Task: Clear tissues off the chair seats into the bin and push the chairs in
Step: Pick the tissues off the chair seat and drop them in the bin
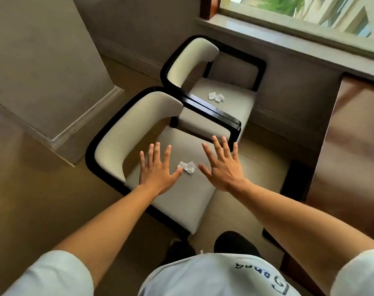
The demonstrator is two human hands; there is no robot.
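Hands spread flat, left and right, flanking crumpled tissue on chair seat

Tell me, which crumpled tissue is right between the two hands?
The tissue on the near chair's seat, lying between the left hand and right hand. The other tissue sits on the far chair's seat, away from both hands.

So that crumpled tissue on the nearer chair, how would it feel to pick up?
The crumpled tissue looks thin and loosely wadded, so probably very light and soft, squashing under the fingers. Its creased, irregular shape suggests it won't roll on the flat seat. A careless sweep of the left hand might flick it off.
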